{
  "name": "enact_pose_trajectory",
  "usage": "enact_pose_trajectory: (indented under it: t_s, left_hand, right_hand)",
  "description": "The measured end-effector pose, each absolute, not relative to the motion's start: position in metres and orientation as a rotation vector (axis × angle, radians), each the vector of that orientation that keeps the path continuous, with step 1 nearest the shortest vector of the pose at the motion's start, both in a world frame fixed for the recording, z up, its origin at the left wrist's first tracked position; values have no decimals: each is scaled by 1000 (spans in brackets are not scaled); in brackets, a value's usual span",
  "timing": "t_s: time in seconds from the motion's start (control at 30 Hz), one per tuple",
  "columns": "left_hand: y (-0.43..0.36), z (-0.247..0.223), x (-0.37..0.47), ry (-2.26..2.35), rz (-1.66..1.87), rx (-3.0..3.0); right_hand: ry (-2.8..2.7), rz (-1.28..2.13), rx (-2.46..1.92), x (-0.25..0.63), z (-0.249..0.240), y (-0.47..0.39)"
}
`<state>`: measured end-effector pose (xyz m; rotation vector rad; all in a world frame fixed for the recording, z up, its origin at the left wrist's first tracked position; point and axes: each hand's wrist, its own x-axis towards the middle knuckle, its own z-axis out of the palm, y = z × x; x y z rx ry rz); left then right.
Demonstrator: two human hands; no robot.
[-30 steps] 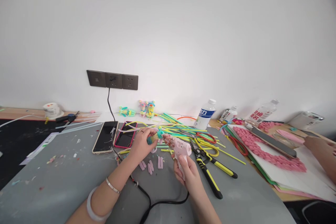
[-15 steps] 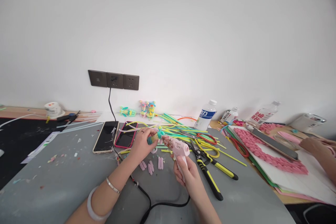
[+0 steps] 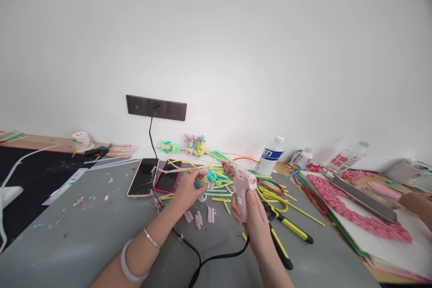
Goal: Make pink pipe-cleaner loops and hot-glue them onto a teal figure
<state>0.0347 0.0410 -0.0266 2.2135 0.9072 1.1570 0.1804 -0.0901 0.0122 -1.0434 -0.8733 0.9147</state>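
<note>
My right hand (image 3: 252, 213) grips a pink hot glue gun (image 3: 241, 182) by its handle, nozzle pointing up and left, a short way right of the piece in my other hand. Its black cord (image 3: 216, 258) trails down over the grey mat (image 3: 84, 229) toward me. My left hand (image 3: 187, 187) pinches a small teal and yellow pipe-cleaner piece (image 3: 205, 180) just above the mat. Several short pink folded pieces (image 3: 200, 217) lie on the mat below my hands. A heap of yellow, green and teal pipe cleaners (image 3: 232, 168) spreads behind them.
Two phones (image 3: 143, 177) (image 3: 168, 176) lie left of my hands. Yellow-handled cutters (image 3: 286, 222) lie to the right. Finished small figures (image 3: 195, 144), bottles (image 3: 272, 155) and a wall socket (image 3: 157, 108) stand at the back. Another person's hand (image 3: 418, 202) rests by a pink heart board (image 3: 357, 211) at right.
My right hand lifted the glue gun and drew its nozzle away from the piece, tilting it upward. The view shifted slightly, so everything sits further right.
</note>
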Motion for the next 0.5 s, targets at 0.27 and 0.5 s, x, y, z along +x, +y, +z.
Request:
enact_pose_trajectory:
  t_s: [0.27,0.5]
  left_hand:
    - [42,-29,35,891,1172,2172]
    - [43,-34,36,875,1203,2144]
  right_hand:
    - [-764,1106,-1019,184,11,-98]
    - [-871,880,-1023,176,18,-103]
